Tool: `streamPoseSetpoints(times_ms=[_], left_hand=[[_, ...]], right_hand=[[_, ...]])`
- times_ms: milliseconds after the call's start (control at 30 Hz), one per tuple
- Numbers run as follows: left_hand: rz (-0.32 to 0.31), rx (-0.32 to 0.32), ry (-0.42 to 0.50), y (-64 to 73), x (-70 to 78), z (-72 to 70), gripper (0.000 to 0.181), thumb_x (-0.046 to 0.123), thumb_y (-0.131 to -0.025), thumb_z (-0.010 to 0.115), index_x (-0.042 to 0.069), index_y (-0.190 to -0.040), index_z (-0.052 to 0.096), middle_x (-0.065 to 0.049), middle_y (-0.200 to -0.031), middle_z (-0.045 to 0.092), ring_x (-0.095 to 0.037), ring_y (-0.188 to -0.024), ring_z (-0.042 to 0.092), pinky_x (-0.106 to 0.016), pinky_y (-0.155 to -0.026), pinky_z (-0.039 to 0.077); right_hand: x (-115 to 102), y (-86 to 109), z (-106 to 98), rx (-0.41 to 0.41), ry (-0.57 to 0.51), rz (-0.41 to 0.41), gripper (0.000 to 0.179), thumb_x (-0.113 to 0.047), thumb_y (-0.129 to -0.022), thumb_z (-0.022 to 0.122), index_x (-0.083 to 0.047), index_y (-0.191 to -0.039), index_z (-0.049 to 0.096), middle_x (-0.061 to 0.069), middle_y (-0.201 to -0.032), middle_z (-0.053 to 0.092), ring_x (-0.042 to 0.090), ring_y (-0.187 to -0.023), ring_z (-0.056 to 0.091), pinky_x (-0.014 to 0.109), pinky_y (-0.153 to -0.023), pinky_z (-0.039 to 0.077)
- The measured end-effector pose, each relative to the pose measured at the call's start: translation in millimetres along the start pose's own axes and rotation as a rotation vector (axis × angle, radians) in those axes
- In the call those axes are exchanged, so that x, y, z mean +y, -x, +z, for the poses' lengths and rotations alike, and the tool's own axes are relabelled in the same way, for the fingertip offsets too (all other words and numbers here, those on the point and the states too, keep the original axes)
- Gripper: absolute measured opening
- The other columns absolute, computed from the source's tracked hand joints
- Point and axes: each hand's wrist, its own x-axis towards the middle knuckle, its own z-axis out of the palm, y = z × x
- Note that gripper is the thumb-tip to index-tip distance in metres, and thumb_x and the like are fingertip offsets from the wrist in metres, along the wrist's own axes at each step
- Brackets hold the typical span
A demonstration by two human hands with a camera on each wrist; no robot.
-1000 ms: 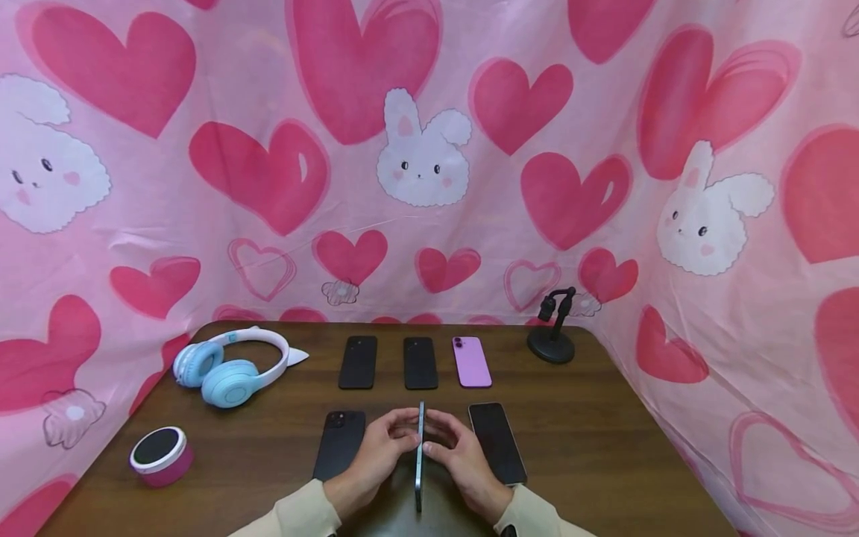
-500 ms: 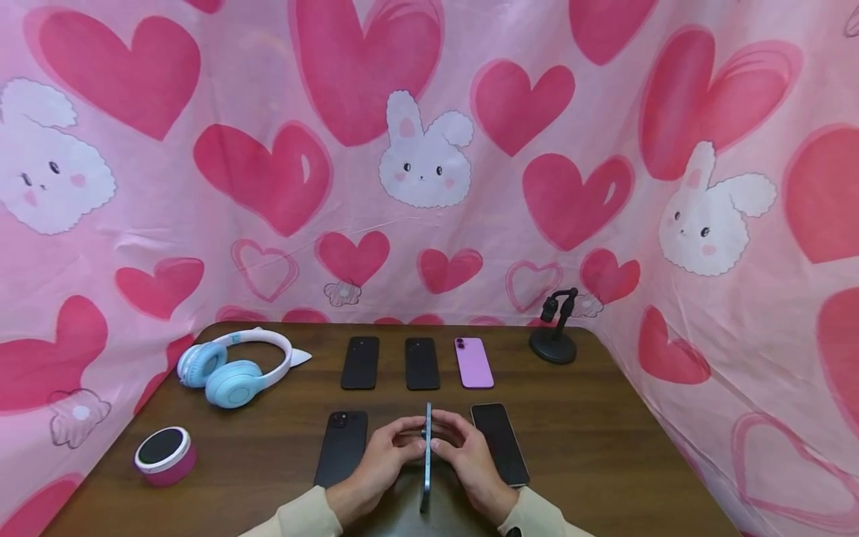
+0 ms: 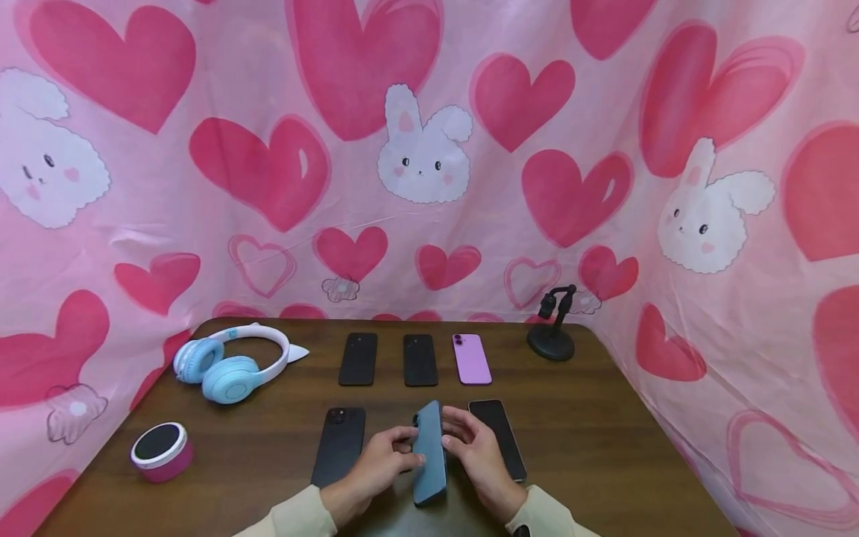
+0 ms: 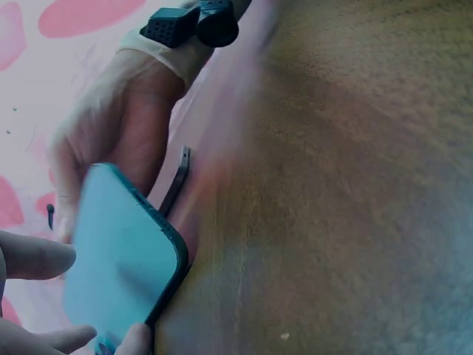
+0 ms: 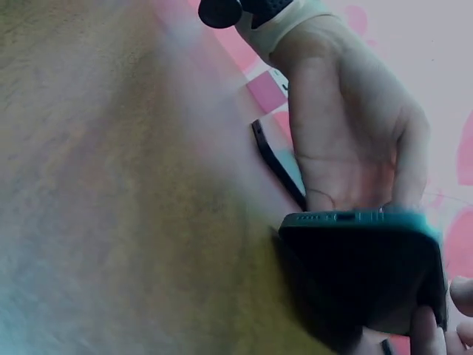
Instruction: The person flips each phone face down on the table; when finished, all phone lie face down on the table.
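Note:
A blue smartphone [image 3: 431,455] stands tilted on its long side between both hands, its back turned up toward the head camera. My left hand [image 3: 381,461] holds it from the left, thumb against the back and fingers by the camera end. From the right, my right hand [image 3: 479,456] holds it with curled fingertips at the far edge and screen side. The right wrist view shows the phone's dark screen [image 5: 355,274] and bottom edge. A black phone [image 3: 338,446] lies back up beside the left hand; another phone [image 3: 499,440] lies screen up, partly behind the right hand.
Along the back of the wooden table [image 3: 268,440] lie two black phones [image 3: 359,359] [image 3: 420,360] and a pink phone [image 3: 473,359]. Cat-ear headphones [image 3: 231,380] and a pink round speaker [image 3: 161,452] sit left. A small black stand [image 3: 552,339] is back right.
The blue phone has turned from edge-on to the head camera so that its blue back shows. My hands have shifted with it, the left slightly lower and the right slightly outward.

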Motion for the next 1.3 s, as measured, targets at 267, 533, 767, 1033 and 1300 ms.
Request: streamPoseSetpoints(times_ms=[267,533,767,1033,1300], left_hand=[[0.001,-0.004,0.029,0.2,-1.7,-1.0,0.058,0.016,-0.088,0.075,-0.002,-0.139,0.056,-0.019,-0.134,0.061,-0.024,-0.113,0.060,-0.043,-0.092,0.054],[-0.057,0.034,0.004,-1.9,1.2,-3.9,0.055,0.015,-0.088,0.072,0.002,-0.140,0.056,-0.021,-0.138,0.058,-0.030,-0.119,0.057,-0.053,-0.098,0.050],[-0.050,0.065,-0.011,-6.2,0.4,-3.8,0.055,0.016,-0.087,0.073,0.003,-0.139,0.058,-0.019,-0.134,0.060,-0.029,-0.117,0.057,-0.049,-0.096,0.050],[-0.055,0.074,-0.010,-9.8,1.6,-7.4,0.053,0.016,-0.088,0.072,0.005,-0.138,0.058,-0.019,-0.137,0.058,-0.030,-0.118,0.056,-0.050,-0.097,0.050],[-0.043,0.083,-0.021,-9.0,1.6,-8.0,0.054,0.015,-0.087,0.073,0.005,-0.138,0.058,-0.018,-0.132,0.060,-0.029,-0.116,0.056,-0.047,-0.095,0.051]], right_hand=[[7.4,-3.0,1.4,0.026,0.019,0.021,0.047,0.002,-0.094,0.065,0.005,-0.140,0.054,0.026,-0.136,0.062,0.024,-0.118,0.065,0.030,-0.094,0.059],[18.3,-6.1,7.1,0.064,0.084,-0.015,0.043,0.007,-0.091,0.065,0.004,-0.133,0.061,0.025,-0.130,0.064,0.027,-0.115,0.066,0.026,-0.088,0.059],[18.9,-7.3,7.5,0.097,0.160,-0.002,0.042,0.003,-0.091,0.066,0.001,-0.133,0.063,0.022,-0.129,0.067,0.030,-0.116,0.065,0.030,-0.089,0.059],[16.5,-9.1,7.8,0.085,0.181,0.043,0.044,-0.001,-0.092,0.066,0.000,-0.135,0.060,0.021,-0.130,0.065,0.028,-0.117,0.063,0.036,-0.093,0.059],[14.7,-8.4,11.8,0.068,0.221,0.045,0.047,-0.006,-0.091,0.068,-0.002,-0.137,0.059,0.019,-0.132,0.064,0.029,-0.120,0.061,0.039,-0.094,0.058]])
